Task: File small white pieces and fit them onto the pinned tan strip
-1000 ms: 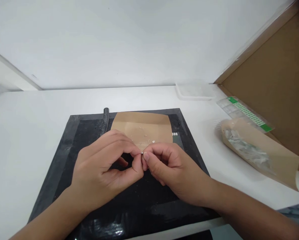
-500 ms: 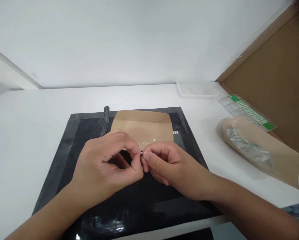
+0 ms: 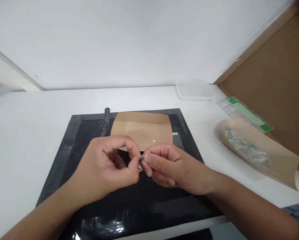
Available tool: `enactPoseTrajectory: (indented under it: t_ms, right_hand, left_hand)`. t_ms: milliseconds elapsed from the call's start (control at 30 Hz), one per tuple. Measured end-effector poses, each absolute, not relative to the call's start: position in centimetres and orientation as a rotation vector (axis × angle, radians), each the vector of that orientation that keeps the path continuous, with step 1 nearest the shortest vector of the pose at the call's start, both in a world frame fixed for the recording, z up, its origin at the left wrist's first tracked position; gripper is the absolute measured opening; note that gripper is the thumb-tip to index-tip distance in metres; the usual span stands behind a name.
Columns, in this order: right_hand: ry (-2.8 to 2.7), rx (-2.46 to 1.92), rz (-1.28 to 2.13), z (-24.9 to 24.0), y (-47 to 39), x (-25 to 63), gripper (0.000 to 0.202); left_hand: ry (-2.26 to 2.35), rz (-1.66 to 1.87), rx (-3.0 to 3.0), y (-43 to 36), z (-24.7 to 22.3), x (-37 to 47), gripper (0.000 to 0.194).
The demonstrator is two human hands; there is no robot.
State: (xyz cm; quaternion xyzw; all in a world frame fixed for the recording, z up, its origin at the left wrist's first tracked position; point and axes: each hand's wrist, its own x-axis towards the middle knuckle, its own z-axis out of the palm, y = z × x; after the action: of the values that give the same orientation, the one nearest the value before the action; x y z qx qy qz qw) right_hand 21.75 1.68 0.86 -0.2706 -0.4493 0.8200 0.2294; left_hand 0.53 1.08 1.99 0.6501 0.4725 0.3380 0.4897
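My left hand [image 3: 109, 166] pinches one side of a tiny silvery piece [image 3: 141, 157] with thumb and forefinger. On its other side, the thumb and forefinger of my right hand [image 3: 169, 166] grip the same piece. Both hands are above a black mat [image 3: 129, 203], fingertips nearly touching. A bit of something yellowish and white shows just below the fingertips, too small to name. Behind the hands lies a brown paper sheet [image 3: 141, 121] with several small bits and a white round piece [image 3: 154, 141] on it.
A dark tube [image 3: 106, 121] lies at the mat's back left. A clear tray [image 3: 194, 97] stands at the back right. Further right are a green-and-clear plastic sheet [image 3: 249, 113] and a brown paper holder [image 3: 282, 160] with clear bags. A brown board [image 3: 269, 63] rises at the right.
My fingertips have moved slightly apart and down, and more of the silvery piece shows between them. The yellowish and white bit below them has come into view.
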Motion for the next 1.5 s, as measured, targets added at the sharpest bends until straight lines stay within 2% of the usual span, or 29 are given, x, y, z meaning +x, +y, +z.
enactPoseTrajectory:
  t_ms: [267, 567, 767, 933, 1200, 1500]
  right_hand:
    - [-1.343, -0.745, 2.191, 1.4, 1.8, 22.3, 0.037]
    - [-1.648, -0.778, 1.957, 2.2, 1.9, 22.8, 0.031]
    - [-1.777, -0.776, 1.914, 2.6, 2.0, 22.9, 0.034]
    - [-1.948, -0.818, 1.753, 2.7, 2.0, 23.0, 0.031]
    - [-2.099, -0.783, 1.511, 2.5, 2.1, 23.2, 0.016]
    - [-2.119, -0.872, 1.519, 2.2, 1.8, 23.3, 0.012]
  left_hand:
    - [0.999, 0.761, 1.539, 1.4, 1.7, -0.6, 0.005]
    - [0.813, 0.781, 1.523, 2.1, 1.9, -1.3, 0.006]
    - [0.697, 0.721, 1.464, 2.2, 1.9, -1.7, 0.009]
    - [0.684, 0.652, 1.437, 2.3, 2.1, -1.7, 0.006]
    - [0.765, 0.561, 1.454, 2.2, 2.2, -1.6, 0.015]
    - [0.766, 0.499, 1.328, 2.2, 1.9, -1.4, 0.021]
